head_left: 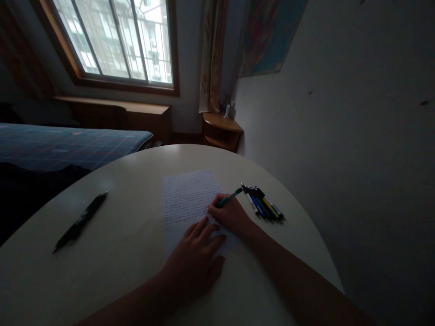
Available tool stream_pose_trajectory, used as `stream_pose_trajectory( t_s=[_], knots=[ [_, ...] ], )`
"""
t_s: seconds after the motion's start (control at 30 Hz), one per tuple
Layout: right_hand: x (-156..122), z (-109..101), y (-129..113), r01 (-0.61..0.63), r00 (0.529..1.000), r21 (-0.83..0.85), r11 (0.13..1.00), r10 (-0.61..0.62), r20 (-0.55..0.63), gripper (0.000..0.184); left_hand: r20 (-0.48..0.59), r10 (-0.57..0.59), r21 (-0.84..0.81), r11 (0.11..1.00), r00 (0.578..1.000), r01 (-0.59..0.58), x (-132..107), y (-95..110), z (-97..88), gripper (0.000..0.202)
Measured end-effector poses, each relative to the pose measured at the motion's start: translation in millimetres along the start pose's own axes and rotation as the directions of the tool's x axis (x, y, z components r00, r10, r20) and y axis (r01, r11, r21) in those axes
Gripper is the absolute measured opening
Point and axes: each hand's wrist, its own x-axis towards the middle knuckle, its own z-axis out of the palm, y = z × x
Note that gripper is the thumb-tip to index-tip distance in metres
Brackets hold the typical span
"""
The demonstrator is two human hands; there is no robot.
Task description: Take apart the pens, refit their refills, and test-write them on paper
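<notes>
A sheet of paper (188, 197) covered with lines of handwriting lies on a round white table (129, 253). My right hand (231, 215) grips a green pen (229, 198) with its tip on the paper's right edge. My left hand (199, 258) lies flat with fingers spread on the lower part of the sheet, holding it down.
A row of several pens (263, 203) lies just right of my right hand. A black pen (81, 221) rests alone at the table's left. Beyond the table are a bed with a blue cover (68, 145), a window (118, 36) and a small corner shelf (222, 129). A wall is close on the right.
</notes>
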Motion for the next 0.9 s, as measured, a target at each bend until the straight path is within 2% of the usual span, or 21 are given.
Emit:
stream_pose_trajectory(
  t_s=[0.37, 0.57, 0.9],
  knots=[
    [0.0, 0.0, 0.7, -0.024, 1.000, 0.045, 0.999, 0.024, 0.009, 0.012, 0.005, -0.008, 0.013, 1.000, 1.000, 0.008, -0.4, 1.1, -0.2, 0.040],
    [0.0, -0.6, 0.2, 0.019, 1.000, 0.049, 0.999, -0.020, 0.009, 0.013, -0.022, -0.005, 0.000, 1.000, 1.000, 0.005, -1.0, 0.6, 1.5, 0.040],
    [0.7, -0.5, 2.1, 0.017, 1.000, 0.043, 0.999, -0.017, 0.010, 0.011, -0.024, -0.012, 0.002, 1.000, 1.000, 0.012, -1.1, 0.9, 1.3, 0.039]
  ],
)
